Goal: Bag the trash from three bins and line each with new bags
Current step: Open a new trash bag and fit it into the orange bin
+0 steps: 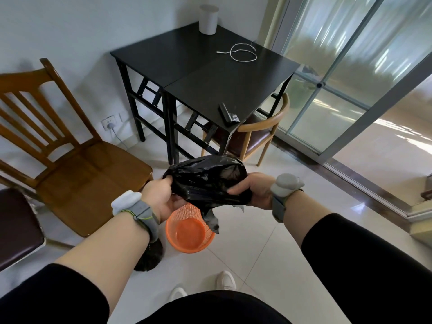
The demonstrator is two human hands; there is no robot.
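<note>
Both hands raised above floor, holding one black trash bag (205, 178) between them. Left hand (159, 199): fingers curled, pinching bag's left edge. Right hand (252, 190): thumb and fingers clamped on bag's right side. Bag bunched, partly ballooned; a loose tail hangs down over the rim of the orange mesh bin (189, 230). Bin upright on tiled floor (268, 242) directly below hands, unlined, nothing visible inside. Filled black bag (149, 256) on floor just left of bin, partly hidden by left forearm. Black desk (187, 57) beyond: roll of black bags (228, 113) at near corner, white cable (243, 52) near right edge, white cylinder (208, 18) at far corner. Wooden chair (70, 146) at left
</note>
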